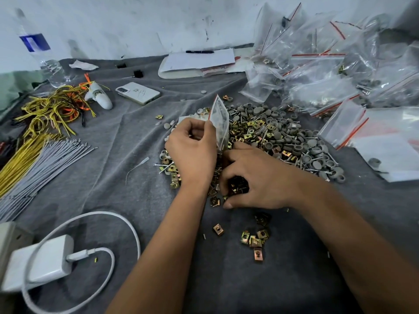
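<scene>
My left hand (192, 152) pinches a small clear zip bag (219, 120) with a red seal strip, held upright over the pile of hardware (272, 137). That pile mixes brass-coloured clip nuts, grey round caps and screws on the grey cloth (127, 141). My right hand (256, 177) lies on the near side of the pile with fingers curled down around several dark clip nuts; its fingertips are hidden among the parts. A few loose clip nuts (255, 240) lie nearer to me.
Filled zip bags (328, 64) are heaped at the back right, empty ones (371, 137) to the right. Yellow and grey ties (38, 159) lie at the left, with a phone (137, 92), a water bottle (40, 53), a charger with cable (43, 261) and a notepad with pen (199, 60).
</scene>
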{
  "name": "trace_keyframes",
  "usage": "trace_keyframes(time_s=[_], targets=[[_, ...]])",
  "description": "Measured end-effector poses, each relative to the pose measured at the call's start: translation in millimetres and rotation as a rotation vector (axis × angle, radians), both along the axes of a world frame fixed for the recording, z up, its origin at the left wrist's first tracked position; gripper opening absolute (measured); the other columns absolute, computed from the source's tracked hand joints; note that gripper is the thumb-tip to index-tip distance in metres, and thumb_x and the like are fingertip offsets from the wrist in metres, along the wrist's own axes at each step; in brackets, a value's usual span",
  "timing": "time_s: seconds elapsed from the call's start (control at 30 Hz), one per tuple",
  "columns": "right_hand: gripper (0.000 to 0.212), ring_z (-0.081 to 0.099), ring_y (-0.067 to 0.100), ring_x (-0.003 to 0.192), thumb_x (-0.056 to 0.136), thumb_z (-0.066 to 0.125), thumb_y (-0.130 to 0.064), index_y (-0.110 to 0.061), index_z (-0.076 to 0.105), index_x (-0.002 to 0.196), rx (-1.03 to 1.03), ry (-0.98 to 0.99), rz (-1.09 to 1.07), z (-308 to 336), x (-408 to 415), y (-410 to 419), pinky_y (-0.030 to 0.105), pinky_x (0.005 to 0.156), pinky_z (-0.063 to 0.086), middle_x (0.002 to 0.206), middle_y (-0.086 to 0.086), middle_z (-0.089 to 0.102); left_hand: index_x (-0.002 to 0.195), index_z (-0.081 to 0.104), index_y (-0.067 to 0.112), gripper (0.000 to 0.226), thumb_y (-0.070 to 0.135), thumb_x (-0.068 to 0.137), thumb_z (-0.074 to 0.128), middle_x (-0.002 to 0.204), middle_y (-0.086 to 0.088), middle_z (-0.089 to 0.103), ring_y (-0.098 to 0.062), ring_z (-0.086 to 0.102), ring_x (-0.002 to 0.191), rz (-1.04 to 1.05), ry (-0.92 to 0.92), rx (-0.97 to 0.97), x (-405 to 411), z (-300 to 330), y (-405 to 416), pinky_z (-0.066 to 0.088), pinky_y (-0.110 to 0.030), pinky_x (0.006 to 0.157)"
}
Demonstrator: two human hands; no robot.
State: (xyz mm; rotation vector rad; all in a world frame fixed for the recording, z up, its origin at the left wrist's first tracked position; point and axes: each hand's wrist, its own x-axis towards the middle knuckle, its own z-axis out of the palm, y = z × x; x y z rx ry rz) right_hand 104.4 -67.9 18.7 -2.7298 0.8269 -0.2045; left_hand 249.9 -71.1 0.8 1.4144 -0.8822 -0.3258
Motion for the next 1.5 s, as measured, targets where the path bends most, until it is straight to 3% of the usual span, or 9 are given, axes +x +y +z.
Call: trace_keyframes(time_s=[0.13, 0.33, 0.6, 0.77, 0.97, 1.07, 1.2, 1.37, 1.5], targets=[[0.017, 0.042, 0.009, 0.102, 0.082, 0.083, -0.041, -0.031, 0.070, 0.083, 0.072, -0.064, 0.008, -1.0, -4.2, -3.4, 0.033, 0.093, 0.039, 0.096, -0.013, 0.053, 0.069, 0.068, 0.015, 0.018, 0.012, 0.086, 0.071, 0.058, 0.008, 0.062, -0.002, 0.053, 0.053, -0.005, -0.010, -0.006, 0.0, 0.2, -0.5, 0.043, -0.022, 0.057], [0.013, 0.067, 0.009, 0.082, 0.085, 0.083, -0.019, -0.011, 0.080, 0.095, -0.164, -0.833, -0.252, 2.0, -19.6, -15.5, 0.026, 0.076, 0.054, 0.088, -0.006, 0.072, 0.073, 0.071, 0.016, 0.019, 0.010, 0.090, 0.074, 0.062, 0.009, 0.065, 0.000, 0.056, 0.053, -0.238, -0.187, 0.055, -3.2, -0.4, 0.4, 0.043, -0.015, 0.054], [0.023, 0.066, 0.006, 0.089, 0.085, 0.081, -0.010, -0.011, 0.079, 0.108, -0.269, -0.648, -0.409, -8.1, -19.4, -22.3, 0.007, 0.085, 0.046, 0.100, 0.002, 0.076, 0.078, 0.074, 0.007, 0.015, 0.010, 0.092, 0.074, 0.068, -0.002, 0.071, -0.014, 0.066, 0.059, -0.311, -0.207, 0.066, -3.1, -1.8, 1.7, 0.054, -0.028, 0.057], [0.015, 0.058, -0.005, 0.077, 0.085, 0.085, -0.019, -0.009, 0.075, 0.089, -0.323, -0.746, -0.248, -3.2, -16.0, -13.2, 0.012, 0.071, 0.044, 0.087, -0.009, 0.066, 0.073, 0.072, 0.014, 0.017, 0.011, 0.090, 0.073, 0.062, 0.005, 0.066, -0.009, 0.059, 0.055, -0.175, -0.097, 0.042, 4.3, 0.2, -0.5, 0.049, -0.027, 0.054], [0.031, 0.058, 0.017, 0.085, 0.077, 0.086, -0.048, -0.020, 0.080, 0.089, -0.005, -0.278, 0.141, -7.6, 7.8, 5.1, 0.035, 0.079, 0.048, 0.083, -0.006, 0.067, 0.063, 0.064, 0.024, 0.027, 0.010, 0.085, 0.071, 0.057, 0.009, 0.060, -0.009, 0.053, 0.054, -0.060, 0.043, -0.013, 12.1, -0.6, -5.2, 0.044, -0.027, 0.058], [0.023, 0.059, 0.015, 0.087, 0.084, 0.082, -0.039, -0.019, 0.079, 0.093, 0.032, -0.194, 0.138, -11.9, 12.9, 4.4, 0.039, 0.081, 0.049, 0.087, -0.003, 0.065, 0.065, 0.067, 0.019, 0.022, 0.010, 0.085, 0.072, 0.056, 0.011, 0.059, -0.004, 0.053, 0.053, -0.072, 0.014, -0.019, 11.3, -1.2, -5.3, 0.043, -0.024, 0.057], [0.011, 0.061, 0.014, 0.085, 0.093, 0.075, -0.022, -0.011, 0.076, 0.091, 0.035, -0.307, 0.096, -11.0, 8.6, 0.6, 0.036, 0.082, 0.049, 0.088, 0.000, 0.067, 0.066, 0.069, 0.017, 0.021, 0.009, 0.085, 0.071, 0.057, 0.009, 0.060, -0.005, 0.053, 0.054, -0.079, -0.003, -0.021, 11.3, -1.3, -4.9, 0.044, -0.026, 0.057], [0.005, 0.065, 0.007, 0.067, 0.101, 0.063, -0.019, -0.018, 0.068, 0.098, 0.104, -0.739, -0.222, -9.6, -7.6, -11.7, 0.016, 0.062, 0.047, 0.080, -0.005, 0.069, 0.072, 0.068, 0.019, 0.020, 0.013, 0.090, 0.073, 0.063, 0.006, 0.063, -0.012, 0.057, 0.059, -0.201, -0.143, 0.038, 10.5, -3.7, -5.3, 0.049, -0.032, 0.058], [0.022, 0.069, 0.019, 0.062, 0.100, 0.060, -0.001, -0.015, 0.072, 0.111, 0.235, -0.986, -0.349, -12.3, -16.2, -25.2, 0.030, 0.060, 0.059, 0.082, 0.004, 0.073, 0.080, 0.071, 0.015, 0.014, 0.011, 0.093, 0.073, 0.069, 0.005, 0.068, -0.008, 0.062, 0.062, -0.285, -0.302, 0.040, 7.0, -7.1, -5.7, 0.053, -0.029, 0.061]])
